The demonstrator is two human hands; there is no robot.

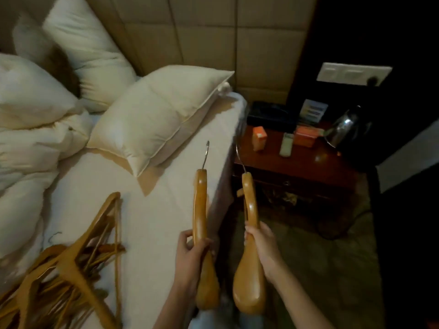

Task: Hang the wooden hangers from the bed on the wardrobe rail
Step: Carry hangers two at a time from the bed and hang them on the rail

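Wooden honey-brown hanger with steel hook [200, 210]: your left hand [190, 252] curls round it, over the white-sheeted bed [154, 210] edge. Second such hanger [251, 210]: gripped by your right hand [261, 245], just off the bed. Tangled hanger pile [71, 257], perhaps a dozen, awaits on the bed; rail unseen.

That pile of wooden hangers [71, 264] on the bed [154, 222] runs off the bottom-left edge, no counting them. The left hanger [199, 205], over the bed's edge, shows edge-on, far arm hidden. The right hanger [249, 293], just off the bed: hook blurred. The card [313, 111] beyond the bed, print too small.
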